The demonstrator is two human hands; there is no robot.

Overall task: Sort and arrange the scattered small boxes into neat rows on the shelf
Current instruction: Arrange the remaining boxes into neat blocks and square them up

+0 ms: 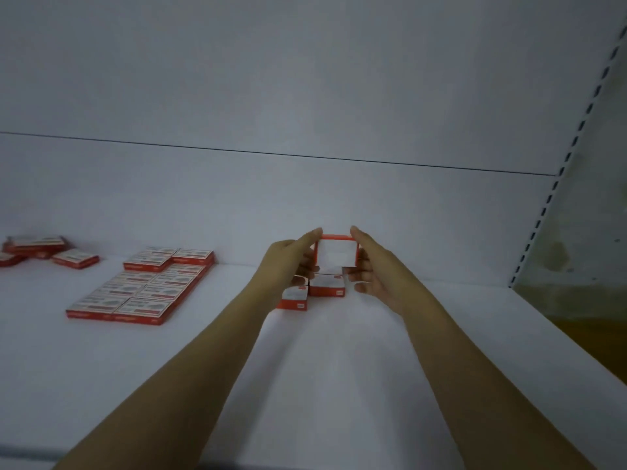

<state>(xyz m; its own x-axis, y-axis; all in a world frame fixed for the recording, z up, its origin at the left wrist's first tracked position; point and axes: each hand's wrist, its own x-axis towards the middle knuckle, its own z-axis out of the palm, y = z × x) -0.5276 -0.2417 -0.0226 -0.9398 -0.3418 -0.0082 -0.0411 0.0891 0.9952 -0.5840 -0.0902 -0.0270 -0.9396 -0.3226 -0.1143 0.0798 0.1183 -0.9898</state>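
A small red-edged white box (336, 254) is held upright between both hands, above the white shelf (339, 368). My left hand (288, 262) grips its left side and my right hand (373, 269) grips its right side. Directly below it two more small red-and-white boxes lie on the shelf: one (327, 286) under the held box and one (294, 298) a little nearer and to the left, partly hidden by my left hand. Both forearms reach in from the bottom of the view.
Flat red-and-white boxes (142, 290) lie in two neat rows at the left, with a few stacked at the back. Loose boxes (40, 251) are scattered at the far left. A slotted shelf upright (556, 184) and a side panel bound the right.
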